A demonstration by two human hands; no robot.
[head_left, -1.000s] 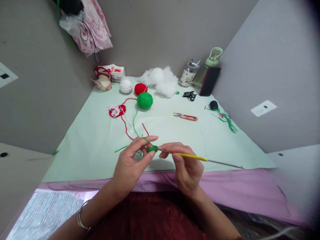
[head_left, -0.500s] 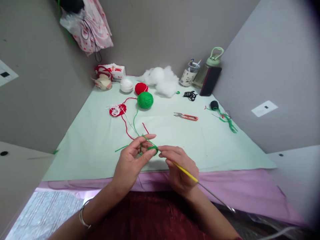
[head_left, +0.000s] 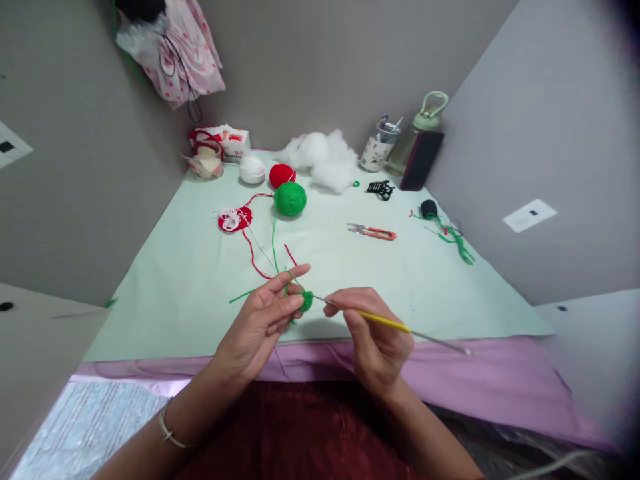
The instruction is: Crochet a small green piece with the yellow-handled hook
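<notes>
Between thumb and fingers, my left hand [head_left: 263,313] pinches a small green crocheted piece [head_left: 307,301], its index finger stretched out with green yarn over it. My right hand [head_left: 375,337] grips a crochet hook with a yellow handle [head_left: 385,321]; the thin metal tip reaches the right edge of the green piece. From my left hand the yarn runs up to a green yarn ball [head_left: 291,199]. A loose green yarn end [head_left: 241,296] lies left of my fingers.
Behind are a red yarn ball [head_left: 282,176], a white ball [head_left: 252,170] and white stuffing [head_left: 327,160]. Orange snips [head_left: 373,232], a black claw clip [head_left: 381,190], a dark thread spool [head_left: 429,209] and a bottle [head_left: 405,150] are to the right. A red-white piece [head_left: 235,219] lies left.
My right hand has moved right, and the hook now lies flatter. The green piece has turned in my left hand and shows more of its surface.
</notes>
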